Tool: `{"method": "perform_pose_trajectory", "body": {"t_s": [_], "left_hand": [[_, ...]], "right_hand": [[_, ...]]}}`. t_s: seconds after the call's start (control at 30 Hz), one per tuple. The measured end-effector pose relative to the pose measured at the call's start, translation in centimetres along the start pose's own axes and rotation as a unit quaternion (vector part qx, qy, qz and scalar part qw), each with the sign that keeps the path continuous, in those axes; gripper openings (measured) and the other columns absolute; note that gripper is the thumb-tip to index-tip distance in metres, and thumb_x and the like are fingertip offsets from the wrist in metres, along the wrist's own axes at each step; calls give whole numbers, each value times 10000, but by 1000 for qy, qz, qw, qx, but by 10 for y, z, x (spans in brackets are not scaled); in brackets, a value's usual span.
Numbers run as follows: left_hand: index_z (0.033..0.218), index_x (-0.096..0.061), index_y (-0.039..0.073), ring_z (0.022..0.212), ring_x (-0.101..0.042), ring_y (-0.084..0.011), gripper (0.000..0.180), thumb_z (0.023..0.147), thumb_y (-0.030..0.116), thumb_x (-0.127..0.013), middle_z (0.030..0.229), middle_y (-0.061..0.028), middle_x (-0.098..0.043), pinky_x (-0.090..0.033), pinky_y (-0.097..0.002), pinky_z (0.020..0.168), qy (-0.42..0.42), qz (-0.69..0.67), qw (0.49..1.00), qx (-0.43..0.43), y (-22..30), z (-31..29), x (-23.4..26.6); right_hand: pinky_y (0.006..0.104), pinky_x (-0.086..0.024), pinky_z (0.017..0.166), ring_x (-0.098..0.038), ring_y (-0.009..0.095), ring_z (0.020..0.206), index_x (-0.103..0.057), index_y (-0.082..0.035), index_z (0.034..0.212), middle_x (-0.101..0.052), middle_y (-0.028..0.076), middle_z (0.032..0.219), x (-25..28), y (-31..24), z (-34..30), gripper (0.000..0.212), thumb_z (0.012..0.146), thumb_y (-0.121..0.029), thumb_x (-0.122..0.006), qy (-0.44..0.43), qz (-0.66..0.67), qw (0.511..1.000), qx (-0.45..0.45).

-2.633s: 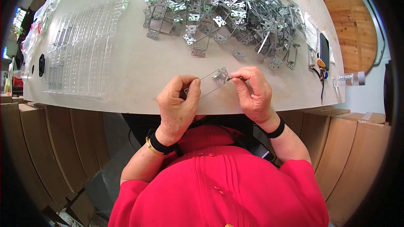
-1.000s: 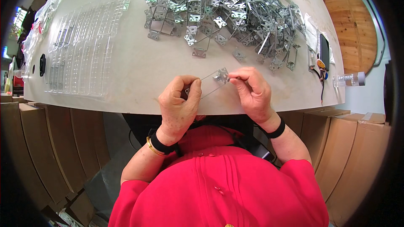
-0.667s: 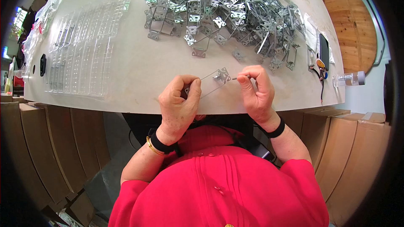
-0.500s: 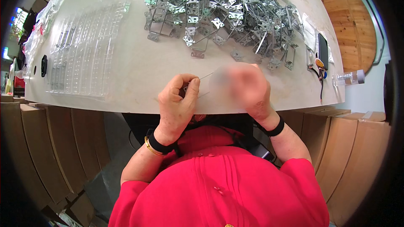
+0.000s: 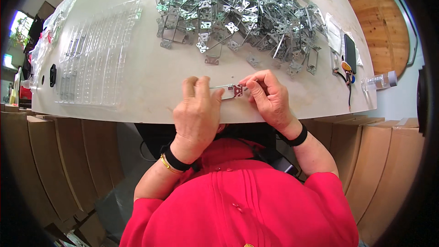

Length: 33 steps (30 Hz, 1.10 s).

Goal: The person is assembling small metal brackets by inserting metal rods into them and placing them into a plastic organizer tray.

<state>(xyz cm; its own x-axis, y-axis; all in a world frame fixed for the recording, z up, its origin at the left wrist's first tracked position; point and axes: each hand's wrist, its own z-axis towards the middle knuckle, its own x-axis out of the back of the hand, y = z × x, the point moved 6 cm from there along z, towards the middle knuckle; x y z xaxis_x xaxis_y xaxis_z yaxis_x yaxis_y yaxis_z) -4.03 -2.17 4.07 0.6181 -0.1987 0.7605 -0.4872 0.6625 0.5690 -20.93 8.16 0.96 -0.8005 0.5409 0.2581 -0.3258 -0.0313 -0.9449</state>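
A slim, silvery metal bracket (image 5: 238, 90) lies sideways between the hands (image 5: 196, 116).

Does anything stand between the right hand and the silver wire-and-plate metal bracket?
Nothing visible blocks it: the right hand has its fingertips right beside the silver wire-and-plate metal bracket, contact unclear. Only a small dark piece shows at the fingertips. The heaped silver metal brackets lie beyond, out of the way.

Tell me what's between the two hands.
A metal bracket lies between the left hand and right hand, its holed end toward the right one; the head view shows it.
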Motion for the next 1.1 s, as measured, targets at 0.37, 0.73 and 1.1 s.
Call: {"method": "perform_pose_trajectory", "body": {"t_s": [0.37,0.73,1.1], "left_hand": [[1287,-615,-9,874,-697,-332,444,914,166,-782,1171,-185,-603,-585,-402,702,-48,-42,992,-111,35,-5,-32],[1111,-663,-5,832,-643,-134,206,914,-33,-712,1162,-112,-584,-541,-266,678,-118,-323,938,-48,19,1,-4],[1135,-687,-36,665,-687,-109,168,971,-20,-652,1319,-112,-598,-551,-244,638,-87,-268,950,132,-63,1,29]], "right_hand": [[214,-500,620,-595,46,680,-594,-43,1089,-743,34,946,8,6,0,145,1102,-184,-624,56,97,993,-23],[209,-498,641,-595,49,695,-584,-43,1093,-731,42,967,7,8,1,154,1109,-193,-611,53,104,993,-27],[204,-494,641,-587,43,697,-582,-46,1095,-725,44,967,6,10,0,132,1109,-174,-610,44,104,993,-20]]}}
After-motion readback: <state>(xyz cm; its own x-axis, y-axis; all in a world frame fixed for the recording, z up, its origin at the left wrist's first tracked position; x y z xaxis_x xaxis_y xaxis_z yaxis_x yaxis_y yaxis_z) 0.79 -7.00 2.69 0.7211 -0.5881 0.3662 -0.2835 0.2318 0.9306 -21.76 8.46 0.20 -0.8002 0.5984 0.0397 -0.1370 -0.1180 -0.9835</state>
